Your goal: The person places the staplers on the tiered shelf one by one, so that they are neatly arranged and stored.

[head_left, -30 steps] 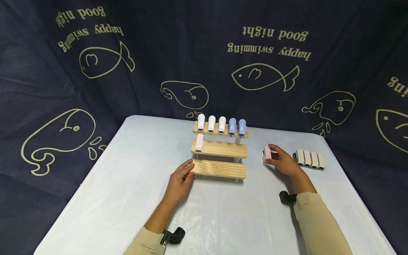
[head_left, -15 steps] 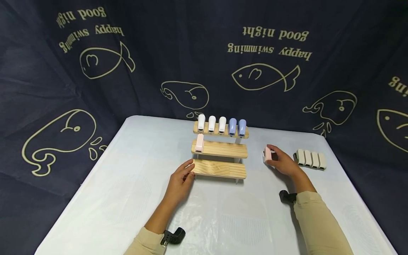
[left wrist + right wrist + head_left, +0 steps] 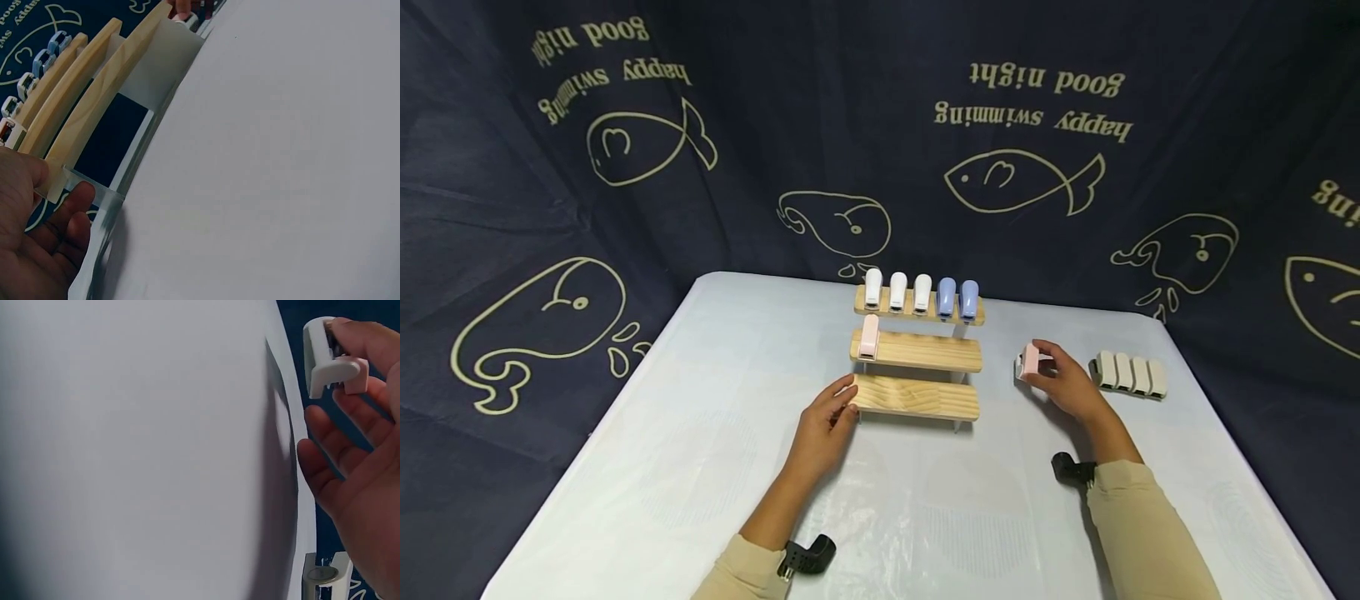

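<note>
My right hand (image 3: 1063, 382) pinches a small pink and white stapler (image 3: 1028, 361) between thumb and fingers, close over the table right of a stepped wooden rack. The right wrist view shows that stapler (image 3: 337, 362) tilted in the fingertips, the other fingers loosely bent. At the rack's left end, my left hand (image 3: 823, 429) holds the lowest wooden shelf (image 3: 917, 397). Up close, the left hand (image 3: 37, 231) has its fingers around the plank's end by the clear side leg. Another pink stapler (image 3: 868, 337) stands at the left of the middle shelf (image 3: 932, 350).
White staplers (image 3: 898, 291) and blue staplers (image 3: 947, 297) line the top shelf. Several cream staplers (image 3: 1123, 372) stand side by side on the table (image 3: 700, 500) at the right. Behind hangs a dark blue curtain (image 3: 865, 125) printed with fish.
My right hand and forearm have shifted very slightly, the pink stapler turning a little in the fingers. The left hand and the rack stay put.
</note>
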Demonstrator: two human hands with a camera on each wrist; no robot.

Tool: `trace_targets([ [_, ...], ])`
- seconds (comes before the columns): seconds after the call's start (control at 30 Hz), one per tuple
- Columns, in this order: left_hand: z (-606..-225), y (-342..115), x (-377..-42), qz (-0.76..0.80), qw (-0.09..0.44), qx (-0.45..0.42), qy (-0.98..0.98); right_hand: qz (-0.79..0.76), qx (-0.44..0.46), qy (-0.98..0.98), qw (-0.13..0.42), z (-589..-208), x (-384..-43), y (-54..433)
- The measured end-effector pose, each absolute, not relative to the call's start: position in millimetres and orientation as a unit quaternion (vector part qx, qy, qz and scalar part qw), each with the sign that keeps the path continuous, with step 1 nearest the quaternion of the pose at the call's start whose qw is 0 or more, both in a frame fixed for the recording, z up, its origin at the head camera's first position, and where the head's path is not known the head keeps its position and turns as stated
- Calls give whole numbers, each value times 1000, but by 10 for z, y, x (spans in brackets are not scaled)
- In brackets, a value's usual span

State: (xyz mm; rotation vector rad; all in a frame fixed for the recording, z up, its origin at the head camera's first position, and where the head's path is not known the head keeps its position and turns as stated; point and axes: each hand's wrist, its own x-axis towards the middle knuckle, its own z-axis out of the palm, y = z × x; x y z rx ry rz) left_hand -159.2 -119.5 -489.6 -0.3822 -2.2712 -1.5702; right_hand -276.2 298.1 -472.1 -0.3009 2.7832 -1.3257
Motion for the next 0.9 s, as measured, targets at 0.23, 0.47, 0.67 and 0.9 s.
trace_targets([
  [0.23, -4892, -1200, -1594, -552, 179, -140, -802, -454, -116, 883, -14, -4634, -2643, 2893],
  [0.47, -4879, -1198, -1594, -555, 172, -134, -803, -461, -147, 873, -61, -4525, -2526, 2758],
  [0.67, -4866, -1188, -1591, -556, 170, -131, -803, -452, -163, 871, -102, -4389, -2404, 2643],
  [0.9, -4866, -1186, -1581, -561, 164, -126, -802, -450, -193, 862, -133, -4014, -2121, 2362],
])
